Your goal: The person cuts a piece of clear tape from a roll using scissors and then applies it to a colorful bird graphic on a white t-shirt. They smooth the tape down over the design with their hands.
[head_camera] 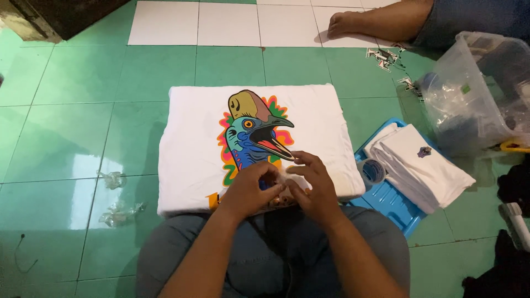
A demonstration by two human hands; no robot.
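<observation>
both hands sit together at the near edge of a folded white cotton t-shirt w/ a bright multicolour bird-head print (pixel 251 140), which lies flat on the green tiled floor (pixel 66 138) just in front of the person's knees. left hand (pixel 248 190) is curled, fingers bent down onto the fabric; right hand (pixel 312 185) is also part closed, fingertips pinching toward the left ones. something small and pale shows between the fingertips, prob a bit of clear film or tape, but can't tell what, nor which hand really grips it.

shirt looks light, soft, floppy: no stiffness, so it'd sag and unfold if lifted by one corner. best taken w/ both hands flat under the folded edges, or pinched at two near corners. printed patch looks smoother than the bare cloth, maybe a bit tacky, so better not to drag fingers over it.

just right of the right hand: roll of clear tape (pixel 372 171) on a blue plastic tray (pixel 389 201), w/ a stack of folded white shirts (pixel 419 163) beyond it. further right and away, a clear plastic tub (pixel 480 88) holding bags. left of the left hand, well apart, two crumpled scraps of clear plastic (pixel 116 196) on the floor. far side of the shirt, another person's bare foot (pixel 345 25) rests on white tiles.
</observation>
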